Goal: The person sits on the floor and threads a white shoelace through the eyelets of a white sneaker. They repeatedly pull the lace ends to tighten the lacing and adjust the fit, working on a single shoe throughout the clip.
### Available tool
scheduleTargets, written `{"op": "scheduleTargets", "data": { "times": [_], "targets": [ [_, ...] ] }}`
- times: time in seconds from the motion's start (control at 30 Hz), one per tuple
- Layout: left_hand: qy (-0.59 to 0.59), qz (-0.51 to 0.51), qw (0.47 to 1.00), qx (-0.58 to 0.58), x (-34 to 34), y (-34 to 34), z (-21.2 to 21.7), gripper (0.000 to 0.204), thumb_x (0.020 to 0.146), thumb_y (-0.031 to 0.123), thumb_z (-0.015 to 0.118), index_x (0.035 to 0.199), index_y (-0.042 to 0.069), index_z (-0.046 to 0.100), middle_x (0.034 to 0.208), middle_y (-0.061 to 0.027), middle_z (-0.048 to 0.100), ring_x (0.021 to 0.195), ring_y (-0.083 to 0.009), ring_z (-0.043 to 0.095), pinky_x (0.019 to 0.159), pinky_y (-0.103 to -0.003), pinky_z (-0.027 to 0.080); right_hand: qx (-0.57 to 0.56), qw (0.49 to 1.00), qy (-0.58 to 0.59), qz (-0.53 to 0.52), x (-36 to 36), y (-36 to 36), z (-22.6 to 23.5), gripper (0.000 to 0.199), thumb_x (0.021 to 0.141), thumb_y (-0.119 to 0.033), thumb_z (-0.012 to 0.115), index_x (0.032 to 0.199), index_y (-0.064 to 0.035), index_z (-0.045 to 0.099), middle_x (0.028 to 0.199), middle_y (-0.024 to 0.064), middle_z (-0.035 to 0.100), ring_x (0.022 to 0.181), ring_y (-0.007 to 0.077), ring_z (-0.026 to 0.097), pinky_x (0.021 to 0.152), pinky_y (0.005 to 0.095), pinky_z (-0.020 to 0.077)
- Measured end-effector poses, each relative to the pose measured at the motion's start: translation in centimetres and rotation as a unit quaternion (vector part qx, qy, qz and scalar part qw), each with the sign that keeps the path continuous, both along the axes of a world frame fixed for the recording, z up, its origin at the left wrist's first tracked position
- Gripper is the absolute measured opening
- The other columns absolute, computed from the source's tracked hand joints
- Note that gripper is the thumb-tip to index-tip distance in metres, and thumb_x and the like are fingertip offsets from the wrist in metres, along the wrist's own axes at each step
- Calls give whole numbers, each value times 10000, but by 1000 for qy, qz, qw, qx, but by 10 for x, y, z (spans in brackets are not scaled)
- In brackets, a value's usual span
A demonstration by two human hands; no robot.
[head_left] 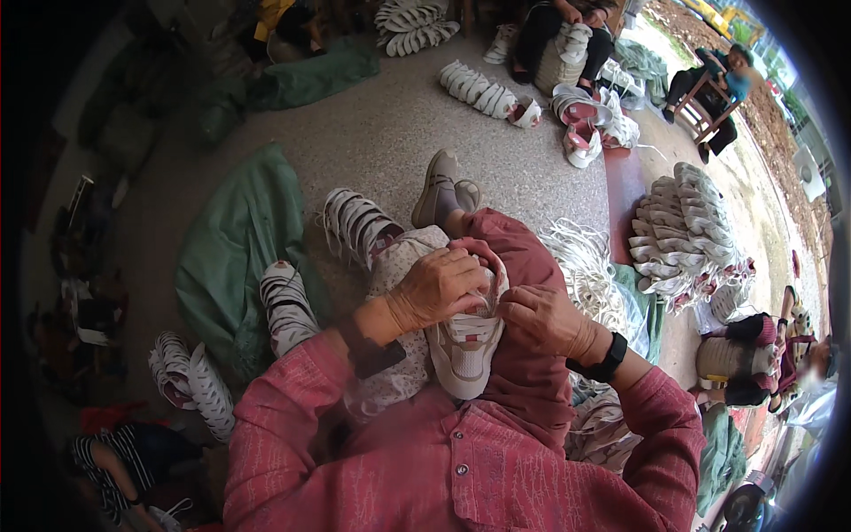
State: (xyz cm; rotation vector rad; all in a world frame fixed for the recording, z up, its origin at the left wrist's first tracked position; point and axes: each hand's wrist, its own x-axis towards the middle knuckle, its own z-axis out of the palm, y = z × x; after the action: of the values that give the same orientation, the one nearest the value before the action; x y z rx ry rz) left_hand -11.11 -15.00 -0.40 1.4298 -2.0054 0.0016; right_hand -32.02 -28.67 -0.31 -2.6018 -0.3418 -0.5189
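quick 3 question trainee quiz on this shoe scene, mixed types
1. True or false: both hands are on the white lace-up sneaker in the lap.
2. Which wrist wears the black watch band? A left, B right.
3. Fill in: the loose white laces are heaped on the person's ____ side.

Key: 1 true, the left hand covers its upper and the right hand pinches its edge. 2 B. 3 right.

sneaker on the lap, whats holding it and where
Both hands hold the white sneaker: the left hand covers its upper at the lacing, the right hand pinches its right side near the collar. Toe end is free.
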Motion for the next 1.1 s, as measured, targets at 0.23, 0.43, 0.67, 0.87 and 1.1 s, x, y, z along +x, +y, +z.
{"op": "scheduleTargets", "data": {
  "times": [0.23,0.43,0.67,0.87,1.1],
  "targets": [
    [87,-38,990,100,7,-10,-3,266,714,190,824,813,90,598,876,-50,575,946,-259,597,874,-403,466,-90,995,-25,28,-1,-1,-3,248,737,-71,669,965,-5,595,881,98,599,747,249,648,678,375,546],
    [98,-40,983,152,8,-10,-5,346,690,221,834,713,72,523,849,-57,520,1002,-265,528,879,-390,452,-178,982,-34,-53,4,16,-5,196,750,-133,650,837,-63,490,741,46,503,661,218,582,601,354,481],
    [118,-80,980,140,10,-6,-12,363,719,201,809,624,58,490,869,-42,491,1167,-277,462,1050,-414,395,-149,987,-13,-63,-6,30,-15,196,768,-147,642,821,-73,469,725,53,504,637,225,565,601,379,462],
    [190,-89,957,199,12,-5,-8,317,779,156,781,629,62,517,962,-23,536,1288,-258,407,1100,-424,343,73,987,46,-133,-11,5,10,183,746,-61,580,926,-49,548,825,116,561,729,321,615,660,400,503],
    [266,-58,935,228,6,-15,-13,188,875,174,667,742,44,641,1115,-64,607,1232,-168,469,1025,-358,409,176,983,19,-51,22,-3,-6,283,763,-11,506,1030,-14,600,1012,164,568,919,368,607,824,433,515]
  ]
}}
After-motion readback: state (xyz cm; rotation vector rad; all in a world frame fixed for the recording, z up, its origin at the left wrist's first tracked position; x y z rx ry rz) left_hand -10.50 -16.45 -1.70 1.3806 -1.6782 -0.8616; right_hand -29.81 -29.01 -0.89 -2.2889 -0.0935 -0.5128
